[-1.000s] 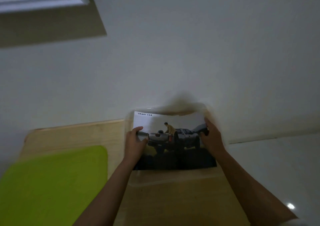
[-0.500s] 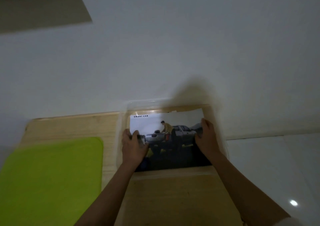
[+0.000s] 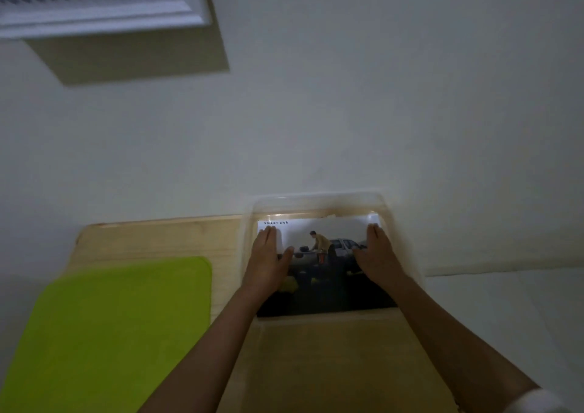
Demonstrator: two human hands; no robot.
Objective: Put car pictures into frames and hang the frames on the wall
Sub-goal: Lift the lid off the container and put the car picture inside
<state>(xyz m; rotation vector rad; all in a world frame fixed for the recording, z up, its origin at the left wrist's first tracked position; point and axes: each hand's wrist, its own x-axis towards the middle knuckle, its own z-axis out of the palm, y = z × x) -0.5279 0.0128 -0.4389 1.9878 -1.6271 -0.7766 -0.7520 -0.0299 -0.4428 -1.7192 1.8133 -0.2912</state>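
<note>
You had a pale wood table (image 3: 151,242) in front of you, pushed against a white wall (image 3: 347,96), the whole scene dim. Nearest on your left, a green mat (image 3: 120,327) lay flat on the wood. Both your bare forearms reached forward, with a bit of white sleeve (image 3: 537,401) at the right edge.

Your left hand (image 3: 268,261) lay flat on the left side of the picture (image 3: 328,273), fingers straight and together and thumb spread inward. It pressed down and gripped nothing. Your right hand (image 3: 377,254) mirrored it on the right side, palm down with fingers out straight toward the top corner.

The picture, a pickup with a person leaning over it and "SMART CAR" printed top left, sat inside the clear frame (image 3: 316,199) at the far end of the table. The frame's far rim touched the wall or sat just beside it; you couldn't tell which.

High on the wall to the left hung a white frame (image 3: 104,7), blurred, throwing a broad shadow below it.
</note>
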